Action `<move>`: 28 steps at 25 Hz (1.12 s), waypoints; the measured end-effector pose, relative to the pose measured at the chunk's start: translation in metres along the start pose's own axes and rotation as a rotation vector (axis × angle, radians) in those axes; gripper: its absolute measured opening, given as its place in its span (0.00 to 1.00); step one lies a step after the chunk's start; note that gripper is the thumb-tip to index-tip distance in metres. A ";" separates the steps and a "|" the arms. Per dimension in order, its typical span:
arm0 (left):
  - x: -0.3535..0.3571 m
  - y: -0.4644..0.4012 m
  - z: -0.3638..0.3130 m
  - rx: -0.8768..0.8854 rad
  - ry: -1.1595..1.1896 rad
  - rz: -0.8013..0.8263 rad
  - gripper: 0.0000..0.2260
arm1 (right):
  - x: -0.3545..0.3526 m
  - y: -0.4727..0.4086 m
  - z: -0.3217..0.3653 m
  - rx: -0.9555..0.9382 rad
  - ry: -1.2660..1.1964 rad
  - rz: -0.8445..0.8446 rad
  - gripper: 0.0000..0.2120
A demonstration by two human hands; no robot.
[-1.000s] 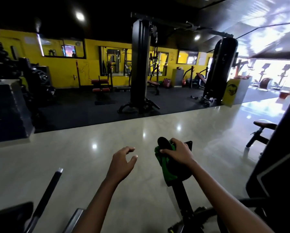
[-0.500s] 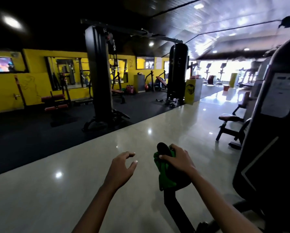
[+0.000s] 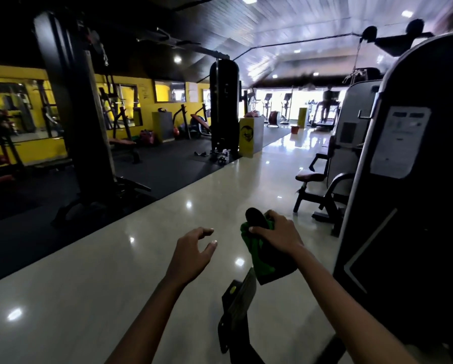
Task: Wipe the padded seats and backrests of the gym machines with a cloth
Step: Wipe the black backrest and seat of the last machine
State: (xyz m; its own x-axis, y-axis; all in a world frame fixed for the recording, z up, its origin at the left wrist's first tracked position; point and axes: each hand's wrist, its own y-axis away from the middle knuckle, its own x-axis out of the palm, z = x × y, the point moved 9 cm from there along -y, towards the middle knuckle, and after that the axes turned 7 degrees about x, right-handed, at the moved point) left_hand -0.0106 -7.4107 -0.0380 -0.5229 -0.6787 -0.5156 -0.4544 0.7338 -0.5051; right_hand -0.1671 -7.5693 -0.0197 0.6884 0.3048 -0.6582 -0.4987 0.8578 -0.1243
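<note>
Right hand [image 3: 276, 233] grips a green cloth [image 3: 256, 254] draped over a dark padded roller [image 3: 255, 219], apparently part of the black weight machine [image 3: 414, 195] just right of it. Left hand [image 3: 193, 249] hovers left of the roller, fingers loosely curled, holding nothing. A small bench seat [image 3: 309, 177] stands beyond the roller on the glossy floor [image 3: 115, 271].

Soft green cloth [image 3: 256, 254] with matt weave, dark matt padded roller [image 3: 255, 218], glossy pale polished floor [image 3: 141, 271] with light reflections, matt black rubber mat floor [image 3: 167, 166], white paper label [image 3: 400, 141] on black machine cover
</note>
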 end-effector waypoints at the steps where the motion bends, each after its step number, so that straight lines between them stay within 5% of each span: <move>1: 0.001 -0.020 0.009 -0.002 0.012 -0.006 0.13 | 0.001 -0.021 0.002 0.003 -0.010 -0.017 0.16; 7: 0.027 -0.115 0.094 -0.035 0.036 0.075 0.12 | 0.050 -0.118 -0.014 0.096 0.036 0.005 0.18; 14: 0.108 -0.242 0.137 0.181 0.198 0.326 0.11 | 0.052 -0.193 -0.050 0.367 0.021 -0.221 0.27; 17: 0.149 -0.282 0.128 0.323 0.269 0.516 0.12 | 0.038 -0.188 -0.067 0.549 0.012 -0.361 0.33; 20: 0.190 -0.302 0.101 0.450 0.365 0.619 0.11 | 0.013 -0.166 -0.083 0.688 0.029 -0.507 0.28; 28: 0.304 -0.254 0.014 0.665 0.638 0.936 0.11 | -0.049 -0.086 -0.122 0.935 0.039 -0.801 0.30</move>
State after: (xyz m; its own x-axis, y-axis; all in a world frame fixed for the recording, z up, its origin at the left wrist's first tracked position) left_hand -0.0441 -7.8039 -0.0764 -0.7740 0.3435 -0.5319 0.6083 0.6366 -0.4740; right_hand -0.2220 -7.7087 -0.0668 0.6024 -0.4422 -0.6645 0.6365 0.7684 0.0656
